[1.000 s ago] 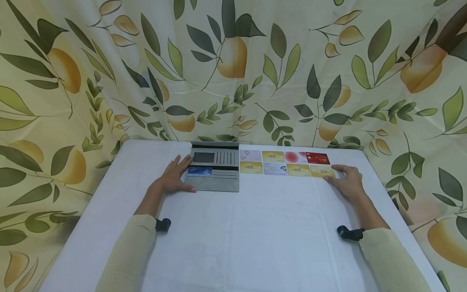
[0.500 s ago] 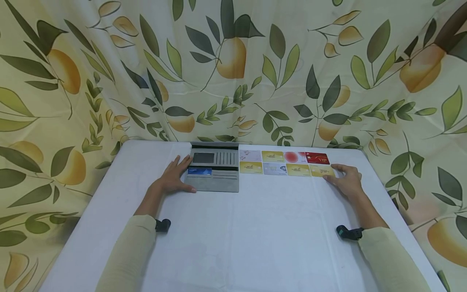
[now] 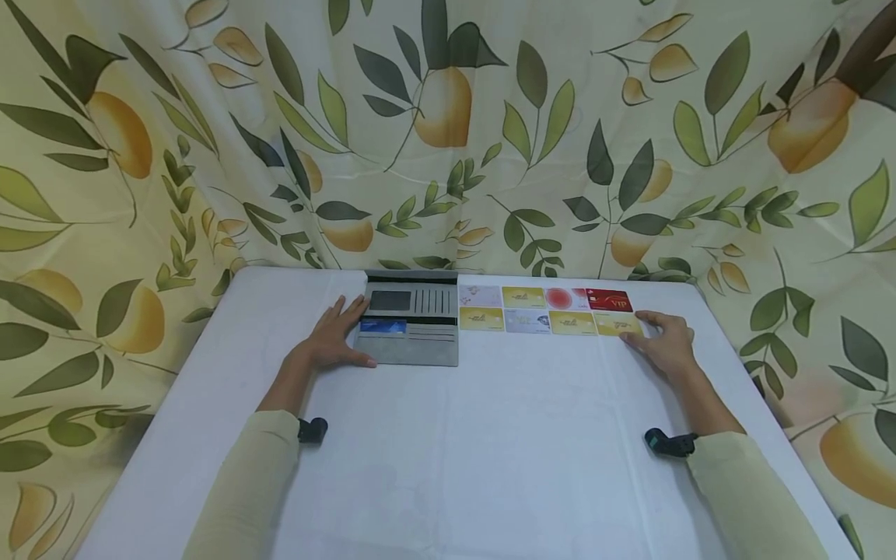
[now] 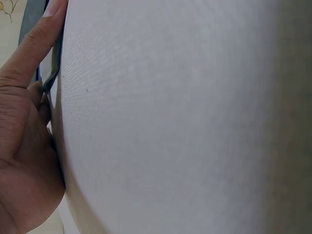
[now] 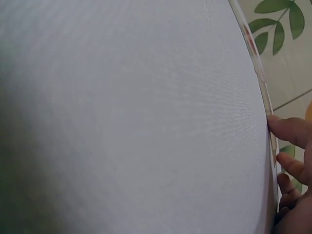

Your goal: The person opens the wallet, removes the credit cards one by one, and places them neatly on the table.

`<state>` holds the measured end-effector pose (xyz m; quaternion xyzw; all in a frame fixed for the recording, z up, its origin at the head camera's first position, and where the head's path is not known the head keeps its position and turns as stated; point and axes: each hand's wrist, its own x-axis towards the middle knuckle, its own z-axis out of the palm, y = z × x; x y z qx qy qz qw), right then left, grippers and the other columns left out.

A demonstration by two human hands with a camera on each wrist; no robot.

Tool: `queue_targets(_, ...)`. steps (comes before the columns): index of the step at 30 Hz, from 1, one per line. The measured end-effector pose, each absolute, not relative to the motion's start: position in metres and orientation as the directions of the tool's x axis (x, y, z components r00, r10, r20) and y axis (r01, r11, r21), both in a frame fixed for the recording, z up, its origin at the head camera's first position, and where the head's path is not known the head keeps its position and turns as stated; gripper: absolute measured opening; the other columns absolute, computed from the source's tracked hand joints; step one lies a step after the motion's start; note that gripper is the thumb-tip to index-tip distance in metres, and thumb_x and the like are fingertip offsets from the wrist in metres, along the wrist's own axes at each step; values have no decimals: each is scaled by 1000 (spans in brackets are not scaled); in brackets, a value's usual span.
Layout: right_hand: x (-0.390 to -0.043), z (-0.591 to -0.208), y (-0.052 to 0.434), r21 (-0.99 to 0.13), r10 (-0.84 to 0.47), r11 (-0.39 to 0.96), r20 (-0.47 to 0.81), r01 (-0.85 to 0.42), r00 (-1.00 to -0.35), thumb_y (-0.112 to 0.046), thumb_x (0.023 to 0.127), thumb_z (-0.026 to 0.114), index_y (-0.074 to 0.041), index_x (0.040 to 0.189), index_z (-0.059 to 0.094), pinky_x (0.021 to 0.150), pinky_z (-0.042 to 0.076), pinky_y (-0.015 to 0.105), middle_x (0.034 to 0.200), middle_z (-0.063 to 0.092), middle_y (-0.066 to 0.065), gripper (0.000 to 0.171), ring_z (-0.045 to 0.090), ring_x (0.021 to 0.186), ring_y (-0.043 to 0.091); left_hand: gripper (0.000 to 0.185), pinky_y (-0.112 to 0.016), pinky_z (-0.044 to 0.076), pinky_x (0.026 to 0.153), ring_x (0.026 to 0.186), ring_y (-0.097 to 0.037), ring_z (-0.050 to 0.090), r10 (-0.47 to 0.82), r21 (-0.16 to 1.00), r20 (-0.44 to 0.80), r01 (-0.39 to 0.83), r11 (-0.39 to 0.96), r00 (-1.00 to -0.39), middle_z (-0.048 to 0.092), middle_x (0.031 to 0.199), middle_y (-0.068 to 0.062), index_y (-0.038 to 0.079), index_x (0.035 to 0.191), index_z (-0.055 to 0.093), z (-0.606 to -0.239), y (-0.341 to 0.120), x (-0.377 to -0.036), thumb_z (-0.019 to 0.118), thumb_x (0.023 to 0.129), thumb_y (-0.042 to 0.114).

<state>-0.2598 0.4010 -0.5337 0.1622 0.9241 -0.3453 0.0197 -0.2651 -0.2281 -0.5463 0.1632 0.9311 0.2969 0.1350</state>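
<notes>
White cloth-covered table [image 3: 448, 451] standing against the backdrop. Curtain [image 3: 448, 132] printed with green leaves and orange fruit hanging behind and to both sides. Seven cards lying in two rows at the table's far edge, among them a red VIP card [image 3: 610, 300] and a pink-circle card [image 3: 561, 299].

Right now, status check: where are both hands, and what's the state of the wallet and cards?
Left hand flat on open grey wallet, steadying it. Right hand touching the nearest gold card, fingers relaxed. Eight cards in two rows; blue card already in wallet. Nothing obstructing.
</notes>
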Motion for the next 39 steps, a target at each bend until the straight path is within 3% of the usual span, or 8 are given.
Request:
queue_targets(12,-254,-528,389,-652,252,715,-93,250,-963,-46,97,74,-4,160,40,108,29,76,158,34,32,83,20,142,53,132,-52,-7,128,160,-36,-14,378,584,-177,212,783,-909,3,177,-8,15,170,13,-541,-226,-265,93,73,52)
queue_targets(22,-251,-514,354,-659,147,742,-13,119,-989,-48,97,75,-2,156,47,91,32,63,148,49,29,80,28,131,49,130,-53,-7,128,160,-36,-13,374,578,-177,211,788,-910,4,177,-8,15,170,14,-539,-227,-266,93,74,52)
queue_targets(32,-249,-514,321,-684,84,728,20,48,-996,-33,95,80,-3,150,54,100,26,71,140,57,27,68,32,130,48,133,-55,-7,128,160,-34,-14,384,590,-157,226,775,-910,4,177,-5,18,171,13,-548,-229,-268,91,72,60)
queue_targets(39,-248,-516,299,-734,60,679,36,14,-998,-34,95,81,-2,148,55,90,42,45,131,61,24,66,40,126,42,134,-53,-7,128,160,-32,-15,377,584,-169,216,782,-911,3,177,-3,19,171,13,-549,-230,-268,91,71,61)
